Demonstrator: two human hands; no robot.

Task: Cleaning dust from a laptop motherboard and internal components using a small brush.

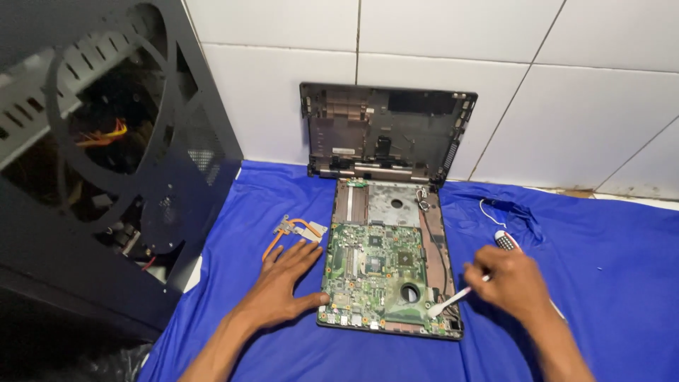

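Left hand (283, 283) lies flat on the blue cloth (608, 262), fingers spread apart, nothing gripped; I see its thumb touching the left edge of the green motherboard (371, 272). That board sits in the opened laptop base (392, 212), just to the right of this hand and roughly in the middle of the cloth. Right hand (513, 279) is over on the other side, fingers closed on a white brush (453, 298), and I make out the brush head down near the board's lower right corner, beside the round cut-out; whether the bristles touch the board I cannot tell. Just beyond my left fingertips lies a copper heat pipe (297, 232) with its metal plate, close to the board but apart from it. Behind the base, a dark laptop shell (385, 131) leans upright against the white tiled wall (566, 85). Far left, I have a black computer case (106, 163) standing open-sided, well apart from the right hand.
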